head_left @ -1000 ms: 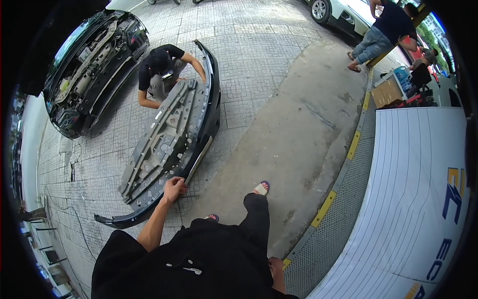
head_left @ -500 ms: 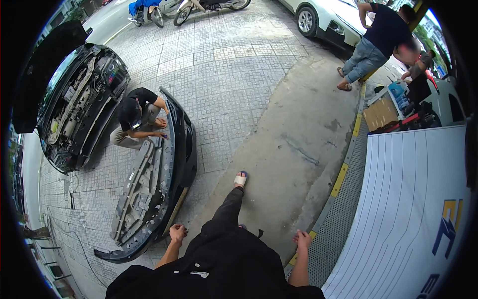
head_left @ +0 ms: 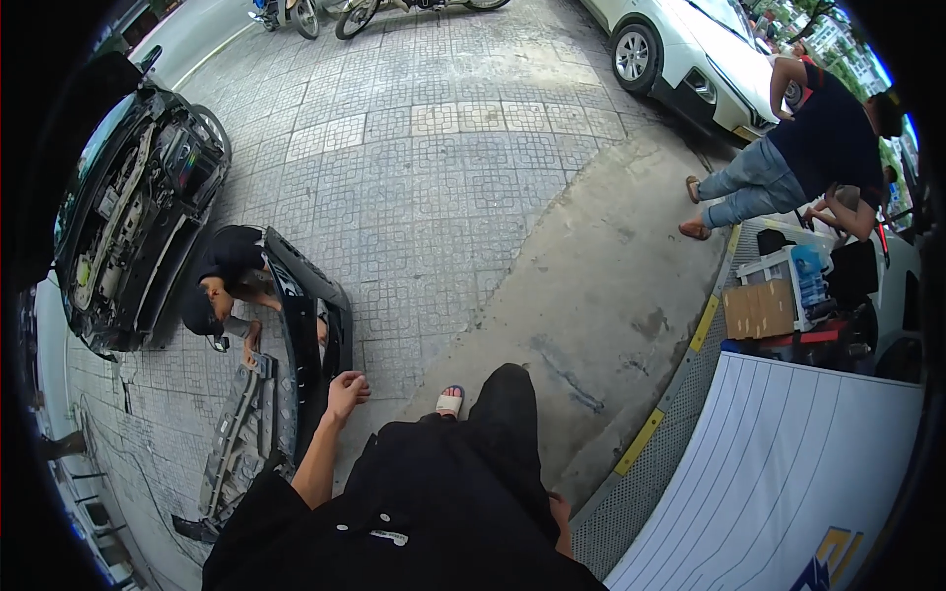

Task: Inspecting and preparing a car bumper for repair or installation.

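My left hand [head_left: 346, 397] hangs in the air beside my body, its fingers loosely curled with nothing seen in them. In the picture it lies close to the right edge of a black car bumper [head_left: 331, 295]; touching cannot be made out. My right hand [head_left: 560, 508] is low at my right side, partly hidden by my black clothing, and its fingers do not show. Left of the bumper crouches a person in a dark cap [head_left: 205, 310], one hand at a grey plastic car panel [head_left: 236, 433] and the other at the bumper.
At the left stands a dark car [head_left: 128, 227] with its bonnet up and front stripped. A white car [head_left: 680, 59] and a standing person [head_left: 823, 133] are at upper right. A yellow-marked metal ramp edge [head_left: 641, 441], a white ribbed panel [head_left: 778, 443] and a cardboard box [head_left: 759, 310] line the right.
I have stepped forward, my other leg now in front. My left hand has risen beside the bumper; my right hand has dropped back against my body. The crouching person has tilted the bumper up.
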The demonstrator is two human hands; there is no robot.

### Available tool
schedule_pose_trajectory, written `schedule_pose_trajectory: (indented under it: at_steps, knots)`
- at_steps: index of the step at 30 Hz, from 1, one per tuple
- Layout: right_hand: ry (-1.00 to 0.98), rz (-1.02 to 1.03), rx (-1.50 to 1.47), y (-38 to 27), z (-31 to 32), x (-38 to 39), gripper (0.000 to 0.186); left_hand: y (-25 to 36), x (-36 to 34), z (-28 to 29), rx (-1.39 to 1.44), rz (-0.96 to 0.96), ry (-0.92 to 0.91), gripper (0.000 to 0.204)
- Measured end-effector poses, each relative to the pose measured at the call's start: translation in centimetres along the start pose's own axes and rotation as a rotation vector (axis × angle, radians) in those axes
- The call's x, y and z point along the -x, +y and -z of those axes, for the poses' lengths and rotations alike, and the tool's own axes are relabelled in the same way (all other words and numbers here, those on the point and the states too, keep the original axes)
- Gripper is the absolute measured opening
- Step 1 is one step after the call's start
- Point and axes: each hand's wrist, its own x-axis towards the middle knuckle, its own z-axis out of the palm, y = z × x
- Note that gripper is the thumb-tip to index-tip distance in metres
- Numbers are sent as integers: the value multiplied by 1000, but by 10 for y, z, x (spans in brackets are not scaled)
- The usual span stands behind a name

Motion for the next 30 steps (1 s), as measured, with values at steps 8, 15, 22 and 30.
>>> schedule_pose_trajectory:
  at_steps: [8,15,22,30]
  knots:
    - [-55,274,499,-176,35,-255,31,126,-107,-94,106,-6,102,33]
    - [-106,280,15,-538,21,-355,35,77,-76,-163,150,307,258,32]
    - [-245,475,266,-768,-73,-389,33,51,-100,-212,554,513,600,25]
    - [-201,488,496,-796,-230,-375,35,91,-246,-153,631,580,731,26]
